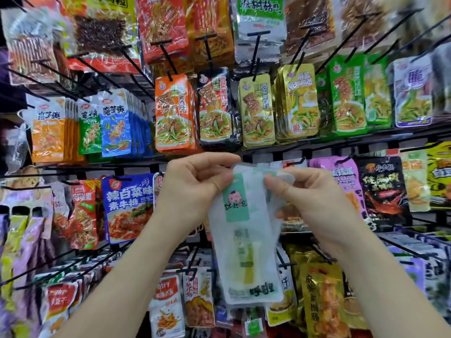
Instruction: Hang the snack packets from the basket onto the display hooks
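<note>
The left hand (195,181) and right hand (307,198) each pinch the top edge of a white packet (244,242), which hangs between them, not yet hung. A hook (296,162) tip shows just above the right hand. Hung packets (173,113) fill rows above and beside both hands; the basket is out of view, so I cannot tell how many remain.

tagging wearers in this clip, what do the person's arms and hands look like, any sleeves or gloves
Both arms are bare as far as the frame shows: no sleeve on the left forearm or the right forearm. The left hand and right hand wear no gloves, and no ring, watch or bracelet is visible.
</note>
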### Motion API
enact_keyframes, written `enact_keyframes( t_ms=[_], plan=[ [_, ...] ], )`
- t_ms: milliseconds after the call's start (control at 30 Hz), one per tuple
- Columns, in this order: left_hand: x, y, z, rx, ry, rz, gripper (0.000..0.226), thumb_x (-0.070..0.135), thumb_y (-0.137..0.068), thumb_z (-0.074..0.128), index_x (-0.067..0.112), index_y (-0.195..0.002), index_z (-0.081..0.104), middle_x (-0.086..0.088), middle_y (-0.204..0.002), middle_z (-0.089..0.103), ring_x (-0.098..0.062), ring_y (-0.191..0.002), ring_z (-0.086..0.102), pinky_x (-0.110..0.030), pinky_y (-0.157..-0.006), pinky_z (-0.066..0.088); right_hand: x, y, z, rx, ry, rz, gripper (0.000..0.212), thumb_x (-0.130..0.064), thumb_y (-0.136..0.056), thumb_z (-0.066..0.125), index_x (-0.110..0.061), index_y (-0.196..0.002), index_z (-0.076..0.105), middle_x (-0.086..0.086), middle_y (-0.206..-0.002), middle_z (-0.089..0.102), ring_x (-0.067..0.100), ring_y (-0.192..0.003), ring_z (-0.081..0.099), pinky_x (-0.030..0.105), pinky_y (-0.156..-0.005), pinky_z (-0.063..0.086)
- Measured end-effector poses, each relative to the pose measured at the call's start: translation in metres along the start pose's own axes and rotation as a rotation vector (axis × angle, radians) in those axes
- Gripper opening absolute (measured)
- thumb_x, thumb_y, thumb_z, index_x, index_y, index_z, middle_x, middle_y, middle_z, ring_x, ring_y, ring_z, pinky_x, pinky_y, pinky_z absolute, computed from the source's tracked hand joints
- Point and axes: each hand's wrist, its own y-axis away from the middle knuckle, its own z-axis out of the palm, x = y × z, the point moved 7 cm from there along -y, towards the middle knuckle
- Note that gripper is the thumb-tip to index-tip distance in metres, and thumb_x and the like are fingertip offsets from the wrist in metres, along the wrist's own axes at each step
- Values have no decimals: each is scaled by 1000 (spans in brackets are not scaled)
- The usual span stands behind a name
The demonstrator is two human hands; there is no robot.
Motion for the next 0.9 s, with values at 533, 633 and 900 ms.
enact_keyframes(
  t_ms=[533, 633, 900],
  plan=[
    [-51, -28, 37, -104, -568, -23, 38, 41, -89, 63, 43, -127, 58, 13, -46, 46, -4, -48, 43, -19, -47, 27, 23, -78, -16, 231, 476, -184, 17, -18, -87, 68, -16, -71, 67, 1, -66, 69, 22, -69, 64, 38, -67, 52],
    [-65, -40, 39, -90, -636, -61, 45, 47, -87, 63, 43, -131, 55, 10, -54, 46, -3, -53, 44, -20, -49, 29, 33, -87, -19, 268, 509, -143, 18, -17, -90, 63, -21, -72, 65, -2, -72, 68, 19, -76, 63, 34, -70, 50],
    [-76, -45, 42, -71, -726, -38, 45, 52, -86, 64, 47, -130, 54, 12, -53, 49, -3, -54, 46, -20, -48, 30, 40, -93, -24, 251, 559, -111, 14, -20, -91, 61, -16, -81, 69, 3, -80, 71, 26, -83, 66, 43, -76, 56]
  ],
)
